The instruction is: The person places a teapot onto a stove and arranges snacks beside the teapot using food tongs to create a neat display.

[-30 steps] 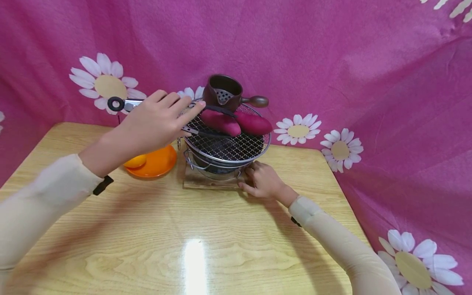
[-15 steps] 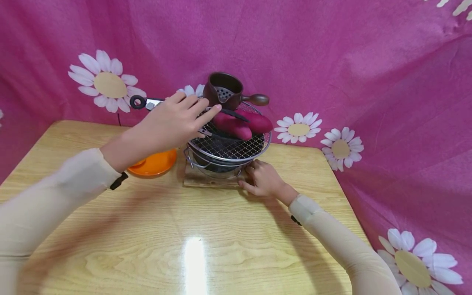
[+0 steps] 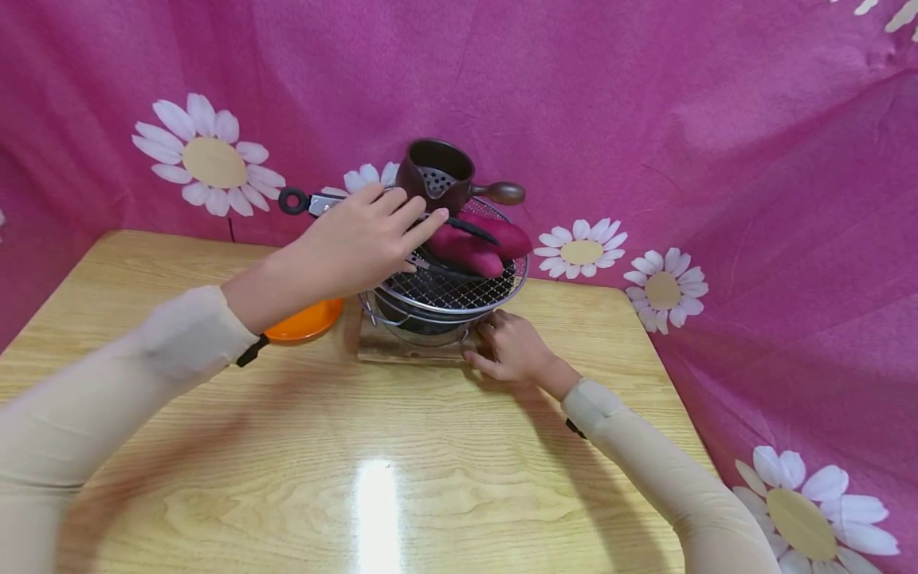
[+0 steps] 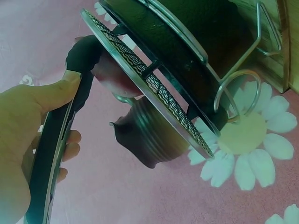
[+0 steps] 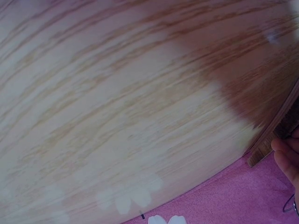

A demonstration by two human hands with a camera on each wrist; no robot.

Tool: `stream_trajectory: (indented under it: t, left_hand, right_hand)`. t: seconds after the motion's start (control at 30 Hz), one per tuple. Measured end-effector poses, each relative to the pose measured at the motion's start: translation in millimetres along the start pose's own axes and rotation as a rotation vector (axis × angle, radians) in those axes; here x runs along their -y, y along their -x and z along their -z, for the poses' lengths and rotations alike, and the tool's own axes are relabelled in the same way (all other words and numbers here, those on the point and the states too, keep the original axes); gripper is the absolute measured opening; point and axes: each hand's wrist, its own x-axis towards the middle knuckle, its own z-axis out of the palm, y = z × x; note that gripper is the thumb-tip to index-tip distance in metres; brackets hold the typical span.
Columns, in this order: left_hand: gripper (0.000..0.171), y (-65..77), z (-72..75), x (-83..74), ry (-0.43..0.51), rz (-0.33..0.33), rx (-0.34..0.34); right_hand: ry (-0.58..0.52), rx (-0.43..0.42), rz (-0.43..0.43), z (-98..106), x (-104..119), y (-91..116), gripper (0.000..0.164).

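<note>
My left hand (image 3: 366,239) grips black-and-silver tongs (image 3: 321,205) above the round wire-mesh grill (image 3: 445,298). The tongs' dark arms lie on both sides of one purple sweet potato (image 3: 468,255). A second sweet potato (image 3: 512,239) lies right behind it on the mesh. In the left wrist view, thumb and fingers wrap the tongs' handle (image 4: 46,154), and a sweet potato (image 4: 117,77) shows beside the mesh. At the grill's foot, my right hand (image 3: 515,351) holds the right end of the wooden board (image 3: 409,351), its fingers bent around the corner.
A brown side-handled pot (image 3: 433,177) with a strainer spout stands at the grill's back. On the left, an orange plate (image 3: 308,322) is partly hidden by my left forearm. A pink flowered cloth (image 3: 645,159) hangs behind the wooden table (image 3: 459,470).
My left hand with the tongs has moved right over the grill, and the sweet potato between their arms has shifted right toward the other. My right hand has stayed put.
</note>
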Motion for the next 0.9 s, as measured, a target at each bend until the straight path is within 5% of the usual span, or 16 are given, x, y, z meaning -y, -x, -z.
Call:
stream_trajectory:
  t: [0.9]
  left_hand:
    - [0.07,-13.4,-5.9,-10.1,0.012,0.012,-0.027]
  right_hand:
    - [0.007,-0.015,0.023,-2,-1,1,0.048]
